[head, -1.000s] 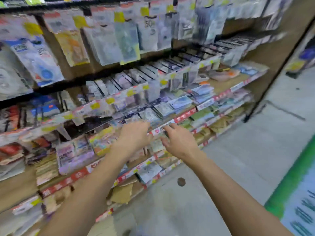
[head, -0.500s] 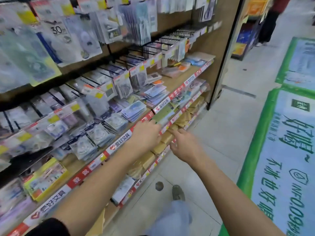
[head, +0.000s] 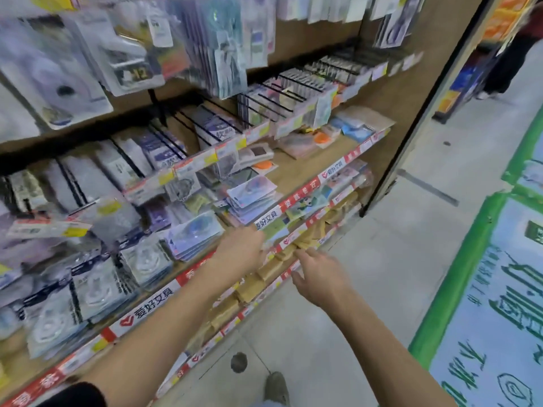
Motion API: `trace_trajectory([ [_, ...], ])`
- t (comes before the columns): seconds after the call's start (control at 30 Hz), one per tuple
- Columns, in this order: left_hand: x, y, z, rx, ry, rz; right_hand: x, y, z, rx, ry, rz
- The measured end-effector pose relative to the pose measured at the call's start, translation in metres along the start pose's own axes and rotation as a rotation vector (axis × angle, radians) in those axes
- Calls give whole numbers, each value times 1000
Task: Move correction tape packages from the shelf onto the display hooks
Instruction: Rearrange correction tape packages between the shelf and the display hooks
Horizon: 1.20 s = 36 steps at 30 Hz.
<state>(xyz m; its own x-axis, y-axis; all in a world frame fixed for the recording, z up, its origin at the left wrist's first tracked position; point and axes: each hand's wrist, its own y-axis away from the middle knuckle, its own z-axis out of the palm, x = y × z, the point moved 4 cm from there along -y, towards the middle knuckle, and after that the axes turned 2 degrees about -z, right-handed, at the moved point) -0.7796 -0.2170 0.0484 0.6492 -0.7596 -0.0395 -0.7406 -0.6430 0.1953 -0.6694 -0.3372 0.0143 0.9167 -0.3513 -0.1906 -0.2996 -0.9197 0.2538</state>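
Stacks of correction tape packages [head: 195, 235] lie flat on the wooden shelf [head: 305, 167], with another pale stack [head: 251, 195] just beyond. Black display hooks [head: 188, 124] with hanging packages run above the shelf. My left hand [head: 239, 251] reaches over the shelf's red front strip beside the near stack, fingers bent downward; whether it holds anything is hidden. My right hand [head: 318, 276] hovers lower, in front of the shelf below, fingers spread and empty.
Brown paper packs [head: 255, 284] fill the lower shelf. Larger blister packs [head: 73, 80] hang overhead. A dark upright post [head: 417, 113] ends the shelving. Grey floor and a green-bordered floor mat [head: 484, 289] lie to the right. My shoe [head: 276, 387] shows below. A person [head: 514, 54] stands far right.
The view has swung right along the shelving. Both hands have kept their place in the frame, so they have moved along the shelf edge toward the stacks of pale packages.
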Motion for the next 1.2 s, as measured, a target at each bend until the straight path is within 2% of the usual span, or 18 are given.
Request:
trace_trajectory([
  [0.3,-22,-86,19,-63,43,-111,35,-101,-6,-38,-33,-62],
  [0.57,-41,-127,36,-81,147,-257,35,-195,-10,-93,-41,-262],
  [0.8,-55,-149,41,-141,269,-506,35,-277,-24,-145,40,-497],
  [1.07,-44,-174,40,-187,238,-756,42,-370,-27,-262,80,-717],
  [1.2,-35,-172,43,-182,302,-870,36,-398,-27,-302,94,-848],
])
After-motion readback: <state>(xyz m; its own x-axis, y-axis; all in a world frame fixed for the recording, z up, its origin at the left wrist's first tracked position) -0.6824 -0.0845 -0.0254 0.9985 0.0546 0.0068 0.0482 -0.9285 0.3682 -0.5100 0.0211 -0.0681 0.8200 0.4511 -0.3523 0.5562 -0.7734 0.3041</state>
